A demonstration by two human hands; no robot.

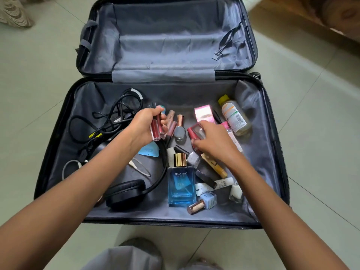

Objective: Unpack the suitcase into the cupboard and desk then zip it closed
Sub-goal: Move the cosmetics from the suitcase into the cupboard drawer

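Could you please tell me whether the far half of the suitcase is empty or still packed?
Empty: that half of the suitcase shows only bare grey lining and a buckle strap.

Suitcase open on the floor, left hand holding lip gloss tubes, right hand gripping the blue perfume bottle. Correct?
No. Head view: the right hand grips a small red item with a clear top, not the blue perfume bottle, which lies untouched. Rest holds: left hand holding lip gloss tubes, suitcase open on the floor.

The suitcase (260,152) is lying open on the floor (315,133); the left hand (144,125) is gripping lip gloss tubes (155,129), the right hand (213,141) is pinching a small red case (195,132), just beyond a blue perfume bottle (181,184)
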